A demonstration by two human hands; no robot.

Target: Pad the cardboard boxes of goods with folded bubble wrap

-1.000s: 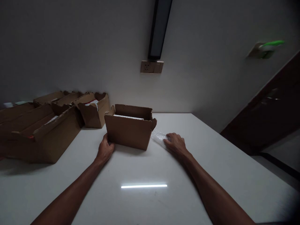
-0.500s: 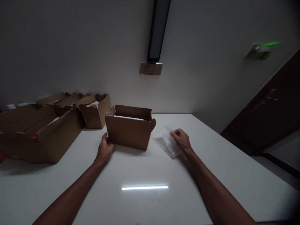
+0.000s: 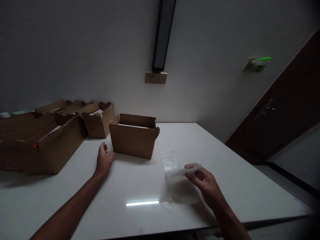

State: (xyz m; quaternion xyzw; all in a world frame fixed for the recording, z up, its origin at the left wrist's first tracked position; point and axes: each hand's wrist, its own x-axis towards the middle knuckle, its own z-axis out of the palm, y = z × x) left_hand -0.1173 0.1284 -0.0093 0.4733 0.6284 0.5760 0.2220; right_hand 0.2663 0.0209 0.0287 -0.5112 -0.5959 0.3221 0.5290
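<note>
An open brown cardboard box (image 3: 132, 141) stands on the white table (image 3: 117, 200), with the edge of something white showing inside. My left hand (image 3: 103, 161) rests on the table just left of the box, fingers apart and holding nothing. To the right of the box, my right hand (image 3: 203, 178) pinches a clear sheet of bubble wrap (image 3: 171, 156). One part of the wrap lies toward the back of the table, and a blurred flap hangs toward the front edge under my fingers.
Several more open cardboard boxes (image 3: 65, 143) crowd the left side, some with white and red items inside. Behind the table is a wall with a socket plate (image 3: 156, 78) and a dark vertical bar (image 3: 163, 36). A dark door (image 3: 280, 100) is at the right.
My right hand has drawn the bubble wrap toward the front edge, and the sheet is more spread out. My left hand has moved slightly away from the box. The view has shifted a little.
</note>
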